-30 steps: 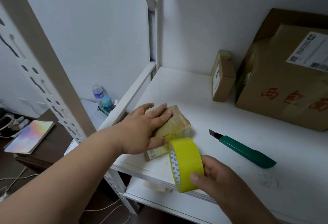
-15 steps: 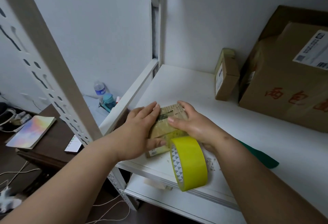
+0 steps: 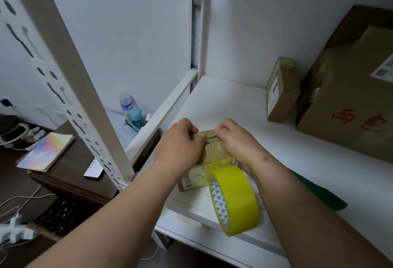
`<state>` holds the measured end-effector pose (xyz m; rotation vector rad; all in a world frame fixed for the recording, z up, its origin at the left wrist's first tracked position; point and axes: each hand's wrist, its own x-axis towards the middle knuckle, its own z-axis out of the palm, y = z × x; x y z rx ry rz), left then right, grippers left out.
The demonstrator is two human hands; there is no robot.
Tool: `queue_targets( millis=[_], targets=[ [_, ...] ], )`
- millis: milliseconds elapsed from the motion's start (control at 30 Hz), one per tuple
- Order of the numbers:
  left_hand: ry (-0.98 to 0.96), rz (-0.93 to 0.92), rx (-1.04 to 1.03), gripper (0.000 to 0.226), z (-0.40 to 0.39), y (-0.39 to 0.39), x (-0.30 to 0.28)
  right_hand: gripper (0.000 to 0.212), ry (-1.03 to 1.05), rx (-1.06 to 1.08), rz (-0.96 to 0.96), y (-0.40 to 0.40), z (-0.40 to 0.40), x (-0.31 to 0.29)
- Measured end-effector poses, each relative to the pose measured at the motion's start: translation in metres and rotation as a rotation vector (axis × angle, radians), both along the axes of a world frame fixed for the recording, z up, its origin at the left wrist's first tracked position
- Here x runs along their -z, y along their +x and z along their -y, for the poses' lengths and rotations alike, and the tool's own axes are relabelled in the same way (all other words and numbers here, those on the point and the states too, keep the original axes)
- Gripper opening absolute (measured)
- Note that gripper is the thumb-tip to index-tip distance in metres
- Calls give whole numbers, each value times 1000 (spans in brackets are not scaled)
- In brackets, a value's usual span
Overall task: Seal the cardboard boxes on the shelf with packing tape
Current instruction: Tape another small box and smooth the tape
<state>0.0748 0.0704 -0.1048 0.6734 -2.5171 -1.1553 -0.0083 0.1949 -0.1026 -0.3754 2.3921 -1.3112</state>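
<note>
Right hand [image 3: 236, 140] now beside left hand [image 3: 182, 142], both grips curled on small box [image 3: 212, 155] near shelf [image 3: 234, 102] front edge.

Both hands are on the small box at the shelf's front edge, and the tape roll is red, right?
Not quite. The head view shows the tape roll is yellow, not red. Both the left hand and right hand grip the small box at the shelf's front edge.

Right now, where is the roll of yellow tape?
In the head view the yellow tape roll stands on edge at the shelf's front edge, just in front of the small cardboard box, free of both hands.
</note>
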Motion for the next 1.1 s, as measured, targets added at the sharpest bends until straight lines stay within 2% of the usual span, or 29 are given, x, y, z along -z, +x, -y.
queue_targets(
  millis=[67, 167, 233, 333, 500, 533, 600, 667, 700, 733, 833, 933, 967, 1033, 1067, 1100],
  targets=[
    [-19, 3, -1, 8, -2, 0, -2, 18, -49, -29, 33, 2, -6, 3],
    [-83, -16, 34, 6, -3, 2, -1, 41, -174, -111, 182, 8, -23, 11],
    [-108, -34, 57, 6, -4, 3, 1, 48, -195, -133, 177, 10, -29, 15],
    [-104, -19, 95, 10, -1, 5, -2, 49, -186, -115, 133, 10, -29, 16],
    [-82, -52, 236, 23, 9, 10, 0, 44, -276, -65, 176, 16, -37, 15],
    [-103, -63, 300, 35, 12, 13, 0, 43, -273, -56, 168, 16, -39, 16],
    [-191, -5, 450, 82, 19, 20, -2, 41, -270, -46, 169, 19, -39, 15],
    [-290, 107, 548, 125, 29, 26, -1, 37, -375, -14, 204, 23, -42, 19],
    [-311, 145, 573, 139, 34, 27, 1, 33, -431, 15, 220, 27, -47, 21],
    [-296, 164, 586, 142, 39, 28, 2, 29, -465, 67, 240, 30, -50, 23],
    [-149, 115, 580, 124, 42, 30, 10, 22, -516, 161, 197, 49, -68, 28],
    [-127, 56, 564, 115, 39, 30, 13, 26, -468, 39, 216, 76, -89, 39],
    [-121, 47, 559, 115, 39, 30, 13, 31, -439, -8, 265, 82, -94, 45],
    [-102, 40, 559, 114, 42, 28, 15, 64, -420, -92, 322, 91, -104, 59],
    [-101, 39, 565, 114, 42, 28, 15, 75, -386, -155, 295, 98, -108, 59],
    [-101, 35, 569, 113, 42, 28, 15, 75, -333, -193, 245, 105, -109, 57]
  ],
)
